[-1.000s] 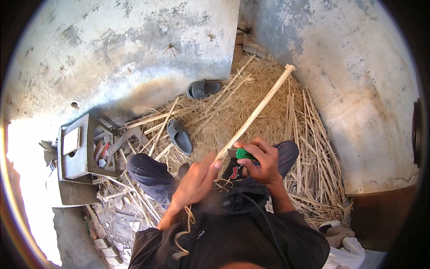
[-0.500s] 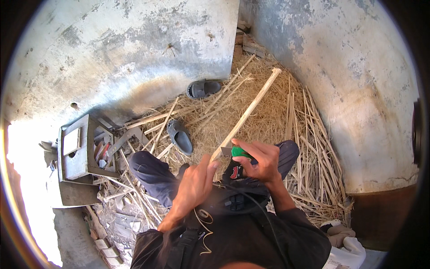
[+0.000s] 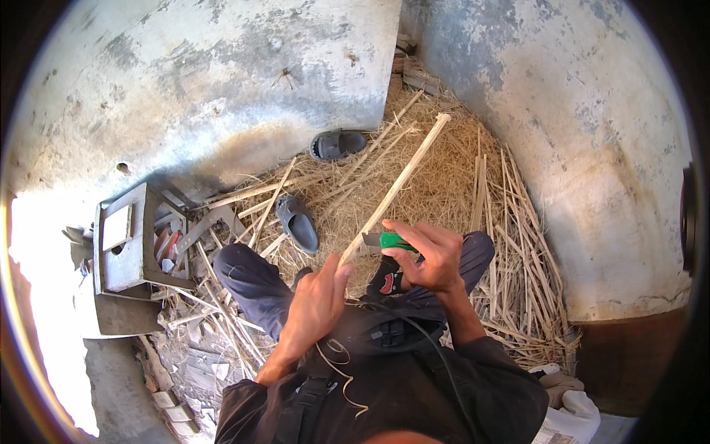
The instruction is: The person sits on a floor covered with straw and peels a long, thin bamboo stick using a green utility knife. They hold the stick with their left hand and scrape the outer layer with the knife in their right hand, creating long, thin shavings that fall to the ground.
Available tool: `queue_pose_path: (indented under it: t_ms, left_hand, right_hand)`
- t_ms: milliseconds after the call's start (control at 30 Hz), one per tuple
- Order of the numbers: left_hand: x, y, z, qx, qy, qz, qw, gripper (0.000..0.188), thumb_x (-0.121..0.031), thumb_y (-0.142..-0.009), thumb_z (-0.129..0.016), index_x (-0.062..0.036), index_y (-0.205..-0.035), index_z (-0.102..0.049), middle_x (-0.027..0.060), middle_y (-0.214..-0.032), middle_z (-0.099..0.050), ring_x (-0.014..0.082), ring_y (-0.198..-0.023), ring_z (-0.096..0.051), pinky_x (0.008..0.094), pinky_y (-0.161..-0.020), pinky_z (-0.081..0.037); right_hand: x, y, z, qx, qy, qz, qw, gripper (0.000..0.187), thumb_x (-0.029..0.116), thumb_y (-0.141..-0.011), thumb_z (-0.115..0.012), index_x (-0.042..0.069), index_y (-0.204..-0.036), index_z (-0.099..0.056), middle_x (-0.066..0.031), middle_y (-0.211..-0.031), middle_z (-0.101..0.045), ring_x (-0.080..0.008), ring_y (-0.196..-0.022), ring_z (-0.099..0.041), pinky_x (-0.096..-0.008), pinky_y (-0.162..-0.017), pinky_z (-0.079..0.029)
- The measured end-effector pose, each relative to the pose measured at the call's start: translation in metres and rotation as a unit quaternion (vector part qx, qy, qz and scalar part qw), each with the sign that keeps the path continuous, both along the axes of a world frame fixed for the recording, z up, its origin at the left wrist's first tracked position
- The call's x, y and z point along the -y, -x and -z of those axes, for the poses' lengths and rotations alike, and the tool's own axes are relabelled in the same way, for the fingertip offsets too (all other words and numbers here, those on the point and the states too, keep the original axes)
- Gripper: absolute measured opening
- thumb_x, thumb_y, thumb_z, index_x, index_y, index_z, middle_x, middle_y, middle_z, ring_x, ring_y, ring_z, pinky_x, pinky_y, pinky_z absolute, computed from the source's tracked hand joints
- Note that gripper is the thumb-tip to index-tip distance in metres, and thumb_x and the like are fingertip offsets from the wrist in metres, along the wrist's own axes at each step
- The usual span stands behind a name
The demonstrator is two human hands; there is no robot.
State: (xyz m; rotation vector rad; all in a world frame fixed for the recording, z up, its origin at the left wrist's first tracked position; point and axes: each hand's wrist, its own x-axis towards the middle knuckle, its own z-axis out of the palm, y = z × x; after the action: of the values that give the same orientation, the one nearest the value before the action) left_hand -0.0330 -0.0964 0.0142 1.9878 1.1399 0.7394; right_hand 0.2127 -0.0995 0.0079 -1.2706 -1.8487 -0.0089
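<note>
My left hand is closed around the near end of a long, pale wooden strip. The strip slants away up and to the right over the shavings, its far end frayed. In my right hand is a utility knife with a green handle, held between thumb and fingers. Its blade points left and lies against the strip, just beyond my left hand. A thin curled shaving hangs on my dark shirt below the left hand.
Fine shavings cover the floor between my bent legs and the walls. Many strips lie piled at right. Two grey clogs sit ahead, left of the strip. A worn wooden box with odds and ends stands at far left.
The strip's far end has swung a little to the left. The knife and both hands have shifted slightly left or away from me, and the curled shaving hangs differently.
</note>
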Motion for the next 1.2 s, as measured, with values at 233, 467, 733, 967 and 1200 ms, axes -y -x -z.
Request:
queue_pose_path:
  t_ms: [233, 467, 733, 967, 1200]
  left_hand:
    - [0.013, 0.014, 0.020, -0.017, 0.034, -0.006, 0.999, 0.023, -0.022, -0.113, -0.052, 0.0007, -0.109, -0.054, 0.0298, -0.067, -0.059, 0.0545, -0.068, -0.061, 0.0622, -0.061, -0.041]
    - [0.023, 0.023, 0.013, -0.049, 0.094, -0.007, 0.994, 0.024, -0.025, -0.113, -0.051, -0.0011, -0.107, -0.053, 0.0322, -0.071, -0.061, 0.0564, -0.072, -0.061, 0.0636, -0.063, -0.041]
    - [0.018, 0.037, 0.026, -0.071, 0.104, -0.032, 0.992, 0.026, -0.026, -0.113, -0.052, -0.0005, -0.107, -0.052, 0.0329, -0.074, -0.062, 0.0577, -0.079, -0.061, 0.0615, -0.068, -0.044]
    - [0.004, 0.017, 0.017, -0.033, 0.050, -0.015, 0.998, 0.026, -0.023, -0.112, -0.055, 0.0022, -0.110, -0.051, 0.0305, -0.072, -0.062, 0.0555, -0.074, -0.062, 0.0610, -0.066, -0.044]
    - [0.006, 0.003, 0.015, -0.063, -0.010, 0.004, 0.998, 0.024, -0.022, -0.109, -0.059, 0.0000, -0.110, -0.048, 0.0263, -0.073, -0.066, 0.0528, -0.072, -0.064, 0.0615, -0.065, -0.047]
  right_hand:
    - [-0.020, -0.025, 0.002, -0.065, -0.028, 0.085, 0.994, 0.028, 0.025, -0.093, -0.081, 0.007, -0.114, -0.081, -0.0089, -0.096, -0.081, -0.0251, -0.079, -0.077, -0.0348, -0.069, -0.059]
    - [-0.025, -0.044, 0.019, -0.120, 0.016, 0.222, 0.967, 0.038, 0.040, -0.103, -0.071, 0.007, -0.120, -0.080, -0.0087, -0.093, -0.080, -0.0162, -0.072, -0.071, -0.0346, -0.065, -0.055]
    - [-0.017, -0.096, 0.040, -0.163, 0.048, 0.193, 0.966, 0.042, 0.042, -0.108, -0.061, 0.006, -0.127, -0.073, -0.0098, -0.107, -0.077, -0.0205, -0.089, -0.072, -0.0386, -0.074, -0.055]
    - [0.013, -0.003, 0.035, -0.140, 0.107, -0.023, 0.984, 0.029, 0.027, -0.093, -0.081, 0.003, -0.109, -0.075, -0.0128, -0.093, -0.077, -0.0291, -0.078, -0.076, -0.0365, -0.069, -0.058]
    - [0.005, 0.013, 0.033, -0.081, 0.063, -0.056, 0.993, 0.037, 0.037, -0.093, -0.081, 0.005, -0.111, -0.079, -0.0100, -0.088, -0.077, -0.0253, -0.069, -0.074, -0.0345, -0.060, -0.056]
